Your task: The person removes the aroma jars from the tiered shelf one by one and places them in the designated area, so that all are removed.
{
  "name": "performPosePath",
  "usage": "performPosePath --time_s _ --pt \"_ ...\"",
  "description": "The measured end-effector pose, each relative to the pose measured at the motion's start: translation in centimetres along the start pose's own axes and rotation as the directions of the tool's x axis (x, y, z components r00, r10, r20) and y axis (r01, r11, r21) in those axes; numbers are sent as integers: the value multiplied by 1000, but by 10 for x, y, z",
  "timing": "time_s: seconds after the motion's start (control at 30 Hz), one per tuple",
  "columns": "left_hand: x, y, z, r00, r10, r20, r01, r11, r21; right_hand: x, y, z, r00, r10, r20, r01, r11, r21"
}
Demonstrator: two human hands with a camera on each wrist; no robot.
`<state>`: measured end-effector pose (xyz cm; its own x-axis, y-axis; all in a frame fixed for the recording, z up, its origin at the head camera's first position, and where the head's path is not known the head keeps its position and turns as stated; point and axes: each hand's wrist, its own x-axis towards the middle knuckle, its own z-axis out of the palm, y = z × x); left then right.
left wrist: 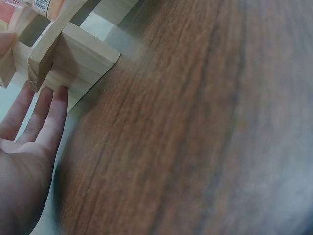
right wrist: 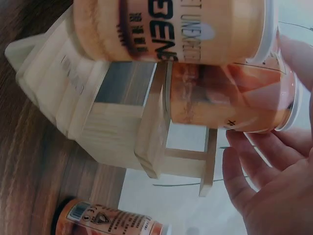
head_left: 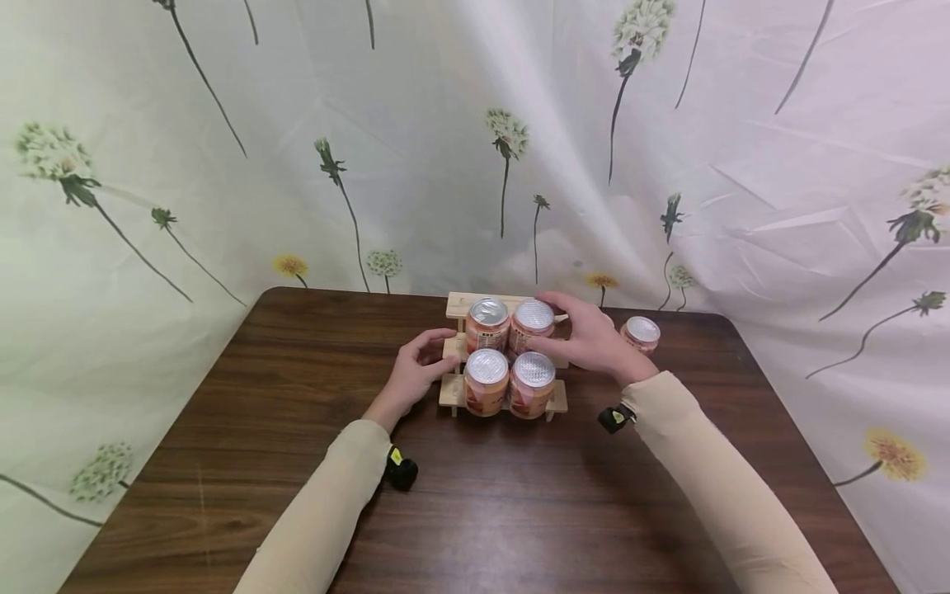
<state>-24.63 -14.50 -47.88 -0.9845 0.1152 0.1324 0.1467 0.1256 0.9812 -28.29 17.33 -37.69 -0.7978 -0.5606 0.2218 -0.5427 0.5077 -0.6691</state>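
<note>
A stepped wooden rack (head_left: 454, 388) with three tiers holds two rows of two orange-labelled cans with silvery lids. My right hand (head_left: 590, 337) grips the can (head_left: 533, 315) at the right of the back row, thumb in front and fingers behind its top. In the right wrist view that can (right wrist: 230, 98) shows partly behind a nearer can (right wrist: 176, 29). At the rack's left end my left hand (head_left: 416, 367) holds the middle step between thumb and fingers. The left wrist view shows the left hand's fingertips (left wrist: 59, 93) against the rack's pale wood (left wrist: 80, 61).
Another can (head_left: 641, 332) stands on the brown table (head_left: 475, 520) to the right of the rack, partly behind my right wrist. A white curtain (head_left: 430, 148) with dandelion prints hangs behind the table's back edge and along its sides.
</note>
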Motion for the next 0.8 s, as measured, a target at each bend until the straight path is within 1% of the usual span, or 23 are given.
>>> performPosePath --time_s 0.1,0.23,0.37,0.57,0.67,0.8 --pt "-5 9 1 1000 20 -2 -20 1000 -8 2 1 2 1000 15 6 -15 1000 -8" --pt "-5 9 1 1000 15 -1 -15 1000 -14 2 4 3 999 31 8 -31 1000 -5" --pt "-4 9 1 1000 14 -3 -14 1000 -15 2 4 3 999 35 -9 -35 999 7" --pt "-5 9 2 1000 2 3 -2 1000 -23 1 6 4 998 37 -46 -38 999 -27" --pt "-5 9 1 1000 -4 3 4 1000 -20 0 7 4 998 24 -66 -26 999 -31" --pt "-4 8 1 1000 -2 0 2 1000 -21 -2 8 -1 995 1 -96 -2 1000 -12"
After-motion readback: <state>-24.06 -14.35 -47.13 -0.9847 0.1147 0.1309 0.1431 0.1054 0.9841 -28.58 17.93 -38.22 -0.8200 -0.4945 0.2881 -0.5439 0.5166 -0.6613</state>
